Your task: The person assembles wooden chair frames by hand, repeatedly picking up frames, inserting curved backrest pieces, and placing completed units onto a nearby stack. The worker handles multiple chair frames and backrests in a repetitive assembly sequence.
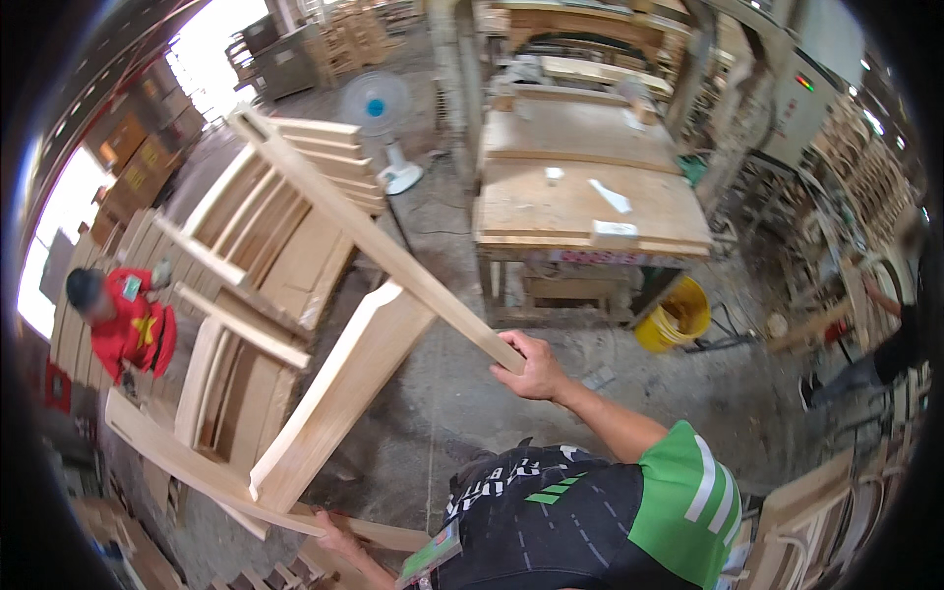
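A pale wooden frame, with two long legs joined by a wide panel, is held up in front of me. My right hand [532, 367] wraps round the near end of its straight upper leg [369, 236]. At the bottom, my left hand [337, 539] grips the curved lower leg [197, 467] near its close end, its fingers partly hidden behind the wood. Between the legs spans the broad cross panel [339, 398], which has a shaped edge. The frame's far ends point away to the left, over stacked wooden parts.
Slatted wooden frames [280, 211] stand beyond on the left, near a person in red [133, 324]. A white fan [379, 113] stands behind. Ahead is a wooden-topped worktable [580, 202], with a yellow bucket [677, 317] beside it. Another person [885, 334] handles wood at the right.
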`<action>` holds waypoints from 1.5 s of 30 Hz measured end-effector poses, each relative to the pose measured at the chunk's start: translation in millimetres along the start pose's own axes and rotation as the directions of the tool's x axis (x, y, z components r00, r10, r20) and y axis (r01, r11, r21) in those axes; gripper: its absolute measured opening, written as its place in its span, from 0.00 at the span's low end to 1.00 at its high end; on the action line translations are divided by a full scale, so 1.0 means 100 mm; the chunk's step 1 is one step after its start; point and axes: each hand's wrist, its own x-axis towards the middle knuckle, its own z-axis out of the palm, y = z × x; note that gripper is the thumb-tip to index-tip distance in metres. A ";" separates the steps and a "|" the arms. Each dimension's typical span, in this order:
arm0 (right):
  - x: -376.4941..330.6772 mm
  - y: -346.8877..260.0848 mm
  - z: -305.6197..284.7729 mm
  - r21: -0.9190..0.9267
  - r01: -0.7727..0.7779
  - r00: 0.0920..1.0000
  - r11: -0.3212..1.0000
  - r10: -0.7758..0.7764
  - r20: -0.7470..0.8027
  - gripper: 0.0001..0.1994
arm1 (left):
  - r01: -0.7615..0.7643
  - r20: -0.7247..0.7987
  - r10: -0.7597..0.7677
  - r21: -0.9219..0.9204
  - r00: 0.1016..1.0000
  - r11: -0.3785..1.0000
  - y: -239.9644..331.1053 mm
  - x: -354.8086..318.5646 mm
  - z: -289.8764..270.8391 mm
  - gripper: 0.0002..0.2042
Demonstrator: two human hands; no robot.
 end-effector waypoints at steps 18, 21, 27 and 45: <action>-3.18 1.09 -2.66 0.123 -0.729 0.472 0.674 0.624 -0.623 0.13 | -0.119 0.814 -0.144 0.252 0.562 0.960 0.39 -2.32 3.00 0.15; -2.92 1.23 -2.89 0.183 -0.716 0.443 0.673 0.642 -0.626 0.14 | -0.175 0.854 -0.101 0.219 0.510 0.960 0.54 -2.39 3.61 0.15; -1.99 1.68 -3.49 0.272 -0.690 0.420 0.671 0.677 -0.605 0.17 | -0.157 0.890 -0.034 0.117 0.454 0.981 0.70 -2.46 4.92 0.16; -0.57 2.98 -3.99 -0.030 -0.899 0.391 0.437 0.770 -0.503 0.30 | -0.340 0.847 -0.182 0.384 0.499 0.858 0.69 -2.45 6.67 0.29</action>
